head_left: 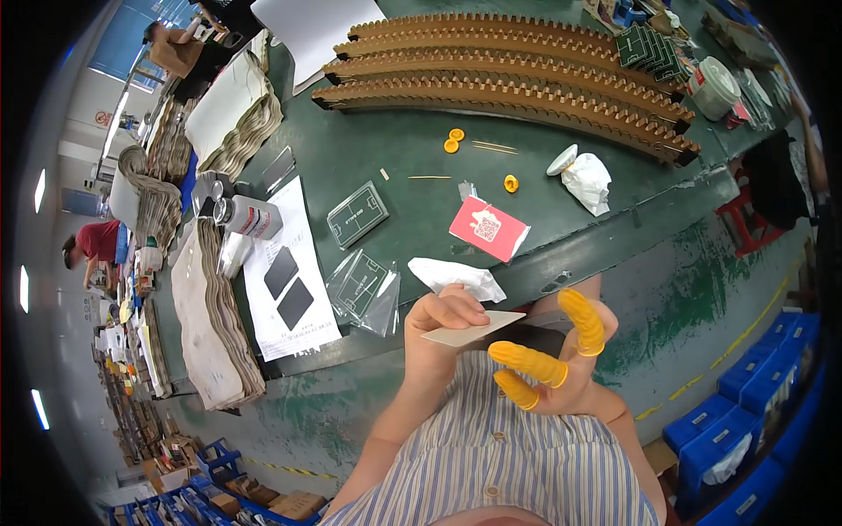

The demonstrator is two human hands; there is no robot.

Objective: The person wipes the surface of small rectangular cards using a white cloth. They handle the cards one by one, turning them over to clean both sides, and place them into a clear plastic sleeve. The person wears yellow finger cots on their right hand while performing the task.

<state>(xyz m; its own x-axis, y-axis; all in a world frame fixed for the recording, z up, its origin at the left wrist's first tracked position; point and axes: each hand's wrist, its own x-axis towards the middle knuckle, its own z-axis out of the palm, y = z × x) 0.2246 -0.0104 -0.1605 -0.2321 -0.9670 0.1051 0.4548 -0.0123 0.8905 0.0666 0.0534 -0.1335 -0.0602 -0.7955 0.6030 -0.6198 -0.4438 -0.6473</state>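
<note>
My left hand (431, 337) is closed around the edge of a thin cream-coloured flat card (469, 330), held tilted in front of my striped shirt at the bench edge. Yellow finger cots cover three fingers of my right hand (570, 381), which hovers just right of the card. Those fingers are spread, with nothing plainly held between them. Beyond the left hand lies a crumpled white cloth (456, 274). A clear plastic bag (361, 289) with a dark green patterned plate inside rests to its left. Farther back is a stack of similar plates (358, 216).
Brown slotted racks (509, 70) span the back of the green bench (403, 149). Nearer lie a red card (488, 228), yellow finger cots (452, 142), thin sticks and white wipes (586, 182). A printed sheet (294, 263), bottle (247, 216) and paper stacks (210, 316) are at left.
</note>
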